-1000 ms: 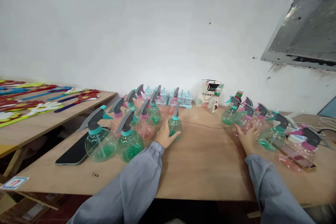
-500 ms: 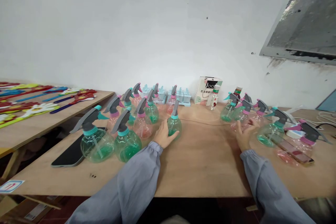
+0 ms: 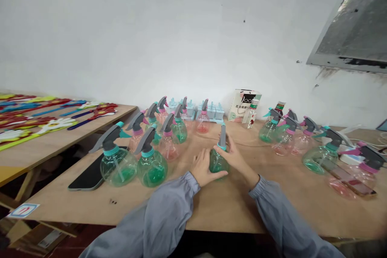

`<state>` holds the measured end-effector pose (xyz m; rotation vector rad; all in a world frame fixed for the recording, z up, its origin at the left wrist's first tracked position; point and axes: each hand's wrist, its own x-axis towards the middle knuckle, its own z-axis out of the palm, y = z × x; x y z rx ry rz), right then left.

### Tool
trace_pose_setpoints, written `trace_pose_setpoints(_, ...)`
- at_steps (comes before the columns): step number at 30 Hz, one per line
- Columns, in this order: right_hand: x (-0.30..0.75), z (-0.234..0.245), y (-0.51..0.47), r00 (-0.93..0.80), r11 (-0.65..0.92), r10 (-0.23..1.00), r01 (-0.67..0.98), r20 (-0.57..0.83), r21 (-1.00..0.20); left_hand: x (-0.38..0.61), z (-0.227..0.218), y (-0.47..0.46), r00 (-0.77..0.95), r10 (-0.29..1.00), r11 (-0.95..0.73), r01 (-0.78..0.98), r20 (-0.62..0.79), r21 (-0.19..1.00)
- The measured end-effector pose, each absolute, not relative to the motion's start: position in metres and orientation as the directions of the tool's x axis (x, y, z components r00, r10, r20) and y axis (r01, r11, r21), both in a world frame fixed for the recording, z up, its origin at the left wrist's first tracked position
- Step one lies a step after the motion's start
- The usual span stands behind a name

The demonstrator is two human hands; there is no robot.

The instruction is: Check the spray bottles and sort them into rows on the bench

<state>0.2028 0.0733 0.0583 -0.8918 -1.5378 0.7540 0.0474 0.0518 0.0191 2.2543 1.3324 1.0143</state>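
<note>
A small green spray bottle (image 3: 218,160) with a grey trigger and teal collar stands upright on the wooden table (image 3: 236,205), in the middle. My left hand (image 3: 204,167) wraps round its round body from the left. My right hand (image 3: 236,156) grips it from the right, fingers up at the collar below the trigger. Both arms wear grey sleeves.
Several green and pink spray bottles (image 3: 151,161) cluster at the left, several more (image 3: 316,155) at the right. A black phone (image 3: 90,174) lies near the left edge. A white box (image 3: 243,106) and light-blue moulds (image 3: 211,111) stand by the wall. A side table (image 3: 45,137) carries coloured flat toys.
My left hand has drawn the green bottle away from the left cluster toward the table's middle. My right hand left the right-hand bottles and came across to grip the same bottle.
</note>
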Motion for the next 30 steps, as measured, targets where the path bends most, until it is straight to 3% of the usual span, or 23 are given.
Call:
trace_pose_setpoints(2, 0.207, 0.057, 0.073, -0.028, 0.495, 0.868, 0.104, 0.495, -0.863, 0.045, 0.02, 0.054, 0.284, 0.844, -0.531, 0.557, 0.455, 0.638)
trace_pose_setpoints(6, 0.224, 0.064, 0.073, -0.004, 0.462, 0.887, 0.016, 0.462, -0.887, 0.047, 0.036, 0.085, 0.054, 0.816, -0.531, 0.467, 0.576, 0.707)
trace_pose_setpoints(10, 0.235, 0.078, 0.067, -0.139, 0.402, 0.896, -0.147, 0.422, -0.904, 0.06, 0.066, 0.146, -0.058, 0.885, -0.328, 0.624, 0.461, 0.709)
trace_pose_setpoints(19, 0.226, 0.078, 0.042, -0.247, 0.394, 0.861, -0.232, 0.446, -0.889, 0.075, 0.082, 0.224, -0.019, 0.936, -0.223, 0.738, 0.35, 0.637)
trace_pose_setpoints(23, 0.223, 0.08, 0.038, -0.262, 0.378, 0.85, -0.303, 0.458, -0.875, 0.073, 0.079, 0.203, 0.004, 0.926, -0.234, 0.791, 0.378, 0.565)
trace_pose_setpoints(26, 0.222, 0.082, 0.036, -0.202, 0.39, 0.873, -0.258, 0.444, -0.884, 0.07, 0.076, 0.173, 0.038, 0.919, -0.251, 0.823, 0.391, 0.51)
trace_pose_setpoints(30, 0.219, 0.085, 0.032, -0.249, 0.363, 0.872, -0.251, 0.422, -0.898, 0.06, 0.066, 0.121, 0.098, 0.904, -0.286, 0.862, 0.417, 0.419)
